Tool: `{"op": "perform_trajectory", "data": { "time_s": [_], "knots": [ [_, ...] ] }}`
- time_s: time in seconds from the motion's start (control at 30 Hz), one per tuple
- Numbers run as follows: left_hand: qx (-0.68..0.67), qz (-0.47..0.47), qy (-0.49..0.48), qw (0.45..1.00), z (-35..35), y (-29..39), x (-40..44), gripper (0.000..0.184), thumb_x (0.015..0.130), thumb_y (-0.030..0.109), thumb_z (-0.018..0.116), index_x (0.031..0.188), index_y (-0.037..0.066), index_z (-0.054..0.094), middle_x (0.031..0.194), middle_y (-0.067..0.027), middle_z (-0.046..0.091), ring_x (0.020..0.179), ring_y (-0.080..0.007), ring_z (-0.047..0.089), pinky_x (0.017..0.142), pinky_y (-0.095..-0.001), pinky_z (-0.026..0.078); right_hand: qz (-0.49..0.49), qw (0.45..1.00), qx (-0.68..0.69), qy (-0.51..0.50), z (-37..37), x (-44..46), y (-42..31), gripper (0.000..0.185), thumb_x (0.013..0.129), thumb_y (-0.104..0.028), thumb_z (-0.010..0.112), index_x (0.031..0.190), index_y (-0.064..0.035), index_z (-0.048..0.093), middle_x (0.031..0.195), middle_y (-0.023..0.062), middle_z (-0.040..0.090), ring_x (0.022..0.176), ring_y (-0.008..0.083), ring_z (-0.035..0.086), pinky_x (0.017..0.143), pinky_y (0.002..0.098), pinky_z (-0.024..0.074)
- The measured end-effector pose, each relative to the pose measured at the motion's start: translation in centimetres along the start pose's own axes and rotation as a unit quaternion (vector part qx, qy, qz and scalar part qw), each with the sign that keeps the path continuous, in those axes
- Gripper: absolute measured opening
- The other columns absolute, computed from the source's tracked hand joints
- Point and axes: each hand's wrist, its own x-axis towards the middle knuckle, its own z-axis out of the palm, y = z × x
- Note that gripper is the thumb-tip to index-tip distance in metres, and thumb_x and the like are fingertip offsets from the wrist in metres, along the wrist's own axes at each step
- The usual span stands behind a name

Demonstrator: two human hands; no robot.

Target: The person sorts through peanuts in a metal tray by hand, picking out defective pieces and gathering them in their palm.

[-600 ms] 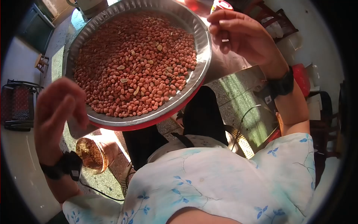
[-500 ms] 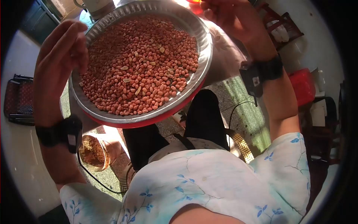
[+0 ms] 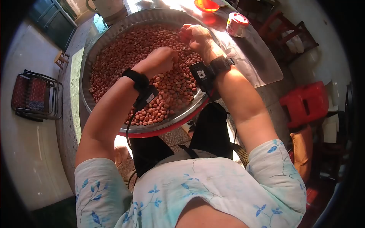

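A wide round metal tray (image 3: 86, 99) full of reddish-skinned peanuts (image 3: 125, 49) stands before me on a red base. My left hand (image 3: 161, 60) is over the middle of the peanuts, its fingers curled down and in. The fingertips are mostly hidden, so what they pinch does not show. Close beside it on the right, my right hand (image 3: 197, 38) hovers above the far right part of the peanuts, palm turned inward, fingers loosely bent and a little apart. Nothing shows in it. Each wrist wears a black strap with a small device.
Beyond the tray are a light-coloured mug (image 3: 108, 9), an orange-red bowl (image 3: 206, 5) and a red-and-white cup (image 3: 237, 24) on the table. A red plastic stool (image 3: 305, 103) is on the right. On the left are a folding chair (image 3: 37, 95) and a small wooden stool (image 3: 61, 59).
My left hand has come from the tray's left rim to the middle of the peanuts. My right hand has moved down and left from near the orange-red bowl to above the peanuts.
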Motion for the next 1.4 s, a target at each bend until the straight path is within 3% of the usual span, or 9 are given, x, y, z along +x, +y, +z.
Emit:
{"op": "perform_trajectory", "data": {
  "time_s": [0.13, 0.2, 0.23, 0.3, 0.4, 0.57, 0.77, 1.03, 1.4],
  "knots": [
    [0.055, -0.029, 0.029, 0.998, 0.3, -1.5, -0.1, 0.014, 0.067, 0.006, 0.056, 0.081, 0.002, 0.057, 0.074, -0.0129, 0.057, 0.074, -0.0279, 0.056, 0.065, -0.0358, 0.044, 0.033, 0.996, -0.067, -0.046, 0.0, 0.5, 0.6, 0.017, 0.079, -0.002, 0.047, 0.095, -0.0005, 0.051, 0.081, 0.009, 0.055, 0.068, 0.0205, 0.055, 0.059, 0.03, 0.0481],
    [-0.127, -0.114, 0.208, 0.963, -1.0, -2.9, -0.5, 0.013, 0.075, 0.011, 0.056, 0.084, 0.003, 0.056, 0.071, -0.0088, 0.057, 0.066, -0.0181, 0.055, 0.055, -0.0291, 0.044, 0.018, 0.976, -0.146, -0.161, 0.7, 1.0, 1.2, 0.014, 0.077, -0.007, 0.052, 0.09, -0.0012, 0.055, 0.074, 0.0067, 0.057, 0.064, 0.0138, 0.055, 0.055, 0.0253, 0.0461],
    [-0.34, -0.19, 0.208, 0.897, -2.9, -2.7, -1.4, 0.014, 0.079, 0.016, 0.055, 0.088, 0.004, 0.055, 0.071, -0.0041, 0.056, 0.06, -0.008, 0.049, 0.047, -0.0206, 0.039, 0.022, 0.976, -0.146, -0.163, 1.6, 0.7, 1.4, 0.014, 0.077, -0.007, 0.052, 0.09, -0.0012, 0.055, 0.074, 0.0067, 0.057, 0.064, 0.0138, 0.055, 0.055, 0.0253, 0.0461],
    [-0.513, -0.152, 0.2, 0.821, -4.8, -4.3, -2.8, 0.015, 0.08, 0.017, 0.056, 0.089, 0.004, 0.055, 0.073, -0.0019, 0.057, 0.057, -0.0041, 0.047, 0.045, -0.0165, 0.035, -0.028, 0.925, -0.194, -0.326, 3.6, 0.2, 1.5, 0.02, 0.075, -0.011, 0.057, 0.092, -0.0007, 0.057, 0.076, 0.006, 0.058, 0.064, 0.0105, 0.054, 0.054, 0.0219, 0.0455],
    [-0.553, -0.131, 0.228, 0.79, -5.1, -5.9, -4.3, 0.016, 0.081, 0.018, 0.056, 0.091, 0.005, 0.056, 0.075, -0.0005, 0.057, 0.057, -0.0042, 0.047, 0.046, -0.0165, 0.036, -0.049, 0.91, -0.22, -0.347, 5.6, 0.3, 3.1, 0.024, 0.074, -0.015, 0.061, 0.091, 0.0016, 0.058, 0.076, 0.0056, 0.059, 0.062, 0.0087, 0.054, 0.053, 0.019, 0.0441],
    [-0.544, -0.164, 0.283, 0.772, -3.4, -6.3, -4.9, 0.017, 0.083, 0.017, 0.052, 0.094, 0.004, 0.056, 0.072, -0.0004, 0.056, 0.055, -0.0039, 0.046, 0.045, -0.0166, 0.037, -0.061, 0.911, -0.262, -0.314, 6.4, 0.6, 5.2, 0.023, 0.076, -0.016, 0.061, 0.087, 0.0035, 0.059, 0.072, 0.0055, 0.059, 0.06, 0.0086, 0.053, 0.051, 0.0186, 0.0427],
    [-0.507, -0.153, 0.297, 0.795, -2.8, -5.0, -4.3, 0.017, 0.087, 0.011, 0.044, 0.097, 0.003, 0.055, 0.064, 0.0003, 0.051, 0.049, -0.0034, 0.043, 0.041, -0.0157, 0.034, -0.018, 0.943, -0.17, -0.285, 6.2, 0.3, 5.3, 0.017, 0.079, -0.01, 0.056, 0.087, 0.0039, 0.057, 0.07, 0.0053, 0.057, 0.055, 0.0078, 0.051, 0.049, 0.0178, 0.0413],
    [-0.554, -0.156, 0.31, 0.757, -2.6, -5.2, -4.5, 0.012, 0.086, 0.009, 0.045, 0.094, 0.004, 0.051, 0.075, -0.0009, 0.054, 0.058, -0.0028, 0.045, 0.049, -0.0163, 0.037, 0.015, 0.945, -0.149, -0.29, 6.5, 0.0, 5.2, 0.016, 0.078, -0.011, 0.057, 0.087, 0.0022, 0.057, 0.072, 0.005, 0.058, 0.059, 0.0073, 0.052, 0.051, 0.0176, 0.0436],
    [-0.489, -0.126, 0.259, 0.823, -2.1, -5.1, -4.8, 0.015, 0.076, -0.004, 0.042, 0.086, 0.005, 0.049, 0.073, -0.002, 0.055, 0.055, -0.0044, 0.042, 0.048, -0.0175, 0.035, -0.125, 0.914, -0.276, -0.27, 6.1, -1.0, 6.0, 0.016, 0.076, -0.015, 0.055, 0.074, 0.0002, 0.054, 0.063, 0.0051, 0.056, 0.052, 0.0087, 0.054, 0.044, 0.019, 0.0443]
  ]
}}
